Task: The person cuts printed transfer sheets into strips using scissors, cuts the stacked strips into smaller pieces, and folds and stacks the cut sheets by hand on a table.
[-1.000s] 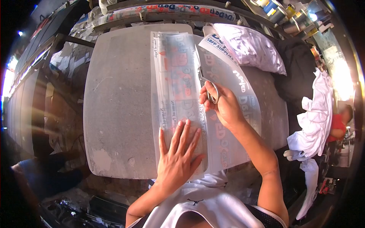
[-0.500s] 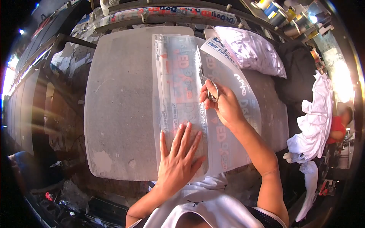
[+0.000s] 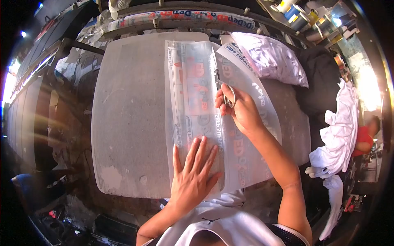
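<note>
My right hand (image 3: 240, 107) grips a pair of scissors (image 3: 232, 97) by the handles. Their blades point away from me, along the right edge of a translucent printed film strip (image 3: 186, 94). My left hand (image 3: 193, 174) lies flat on the near part of that strip, fingers spread. Red and blue lettering shows through the film, mostly mirrored. A second printed film sheet (image 3: 250, 135) lies to the right, under my right forearm, with a curved outer edge. Both rest on a grey board (image 3: 127, 115). The exact blade tips are hard to make out.
A clear bag of white pieces (image 3: 271, 59) sits at the far right of the board, over a printed sheet (image 3: 236, 57). White cloth (image 3: 338, 127) hangs at the right. Thread spools (image 3: 298, 18) stand far right; a person in red (image 3: 363, 139) is beyond. A printed roll (image 3: 184, 17) lies behind.
The whole view has shifted slightly, so the board sits a little lower. Both hands keep nearly the same places on the film, and the scissors stay in my right hand.
</note>
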Demonstrator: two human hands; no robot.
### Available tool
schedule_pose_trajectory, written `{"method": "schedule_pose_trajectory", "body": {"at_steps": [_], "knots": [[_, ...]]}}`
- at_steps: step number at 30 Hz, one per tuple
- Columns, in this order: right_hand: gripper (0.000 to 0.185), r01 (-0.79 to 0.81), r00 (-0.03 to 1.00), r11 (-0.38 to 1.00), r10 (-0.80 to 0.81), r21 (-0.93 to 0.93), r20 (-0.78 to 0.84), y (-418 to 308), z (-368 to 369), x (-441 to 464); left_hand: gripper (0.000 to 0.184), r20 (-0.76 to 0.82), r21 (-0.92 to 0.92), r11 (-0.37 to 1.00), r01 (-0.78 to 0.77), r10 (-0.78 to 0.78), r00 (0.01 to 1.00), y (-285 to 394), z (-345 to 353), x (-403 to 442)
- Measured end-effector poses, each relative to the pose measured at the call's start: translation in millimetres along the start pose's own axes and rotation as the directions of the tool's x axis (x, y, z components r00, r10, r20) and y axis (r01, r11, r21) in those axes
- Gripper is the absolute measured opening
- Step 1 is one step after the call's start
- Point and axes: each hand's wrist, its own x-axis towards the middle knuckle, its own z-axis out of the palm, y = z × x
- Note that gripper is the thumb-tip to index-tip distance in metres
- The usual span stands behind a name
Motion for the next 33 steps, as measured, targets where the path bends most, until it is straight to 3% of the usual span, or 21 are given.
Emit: {"method": "schedule_pose_trajectory", "body": {"at_steps": [26, 30, 32, 33], "knots": [[0.039, 0.035, 0.999, 0.998, -0.036, -0.053, -0.021, -6.1, -5.0, 42.4, 0.076, 0.009, 0.001, 1.000, -0.005, 0.005, 1.000, -3.9, 1.5, 0.0], [0.035, 0.203, 0.979, 0.965, -0.197, -0.167, 0.050, -43.7, -18.8, 91.1, 0.078, 0.006, -0.008, 1.000, -0.003, 0.003, 1.000, -2.3, 1.2, 0.3], [0.035, 0.244, 0.968, 0.956, -0.250, -0.162, -0.019, -82.9, -20.8, 101.8, 0.078, 0.003, 0.006, 1.000, -0.016, 0.016, 1.000, -1.2, 1.9, -0.5], [0.036, 0.286, 0.955, 0.926, -0.297, -0.246, -0.006, -98.7, -21.8, 94.1, 0.078, -0.010, -0.001, 1.000, -0.016, 0.016, 1.000, -0.7, 3.4, -0.7]]}}
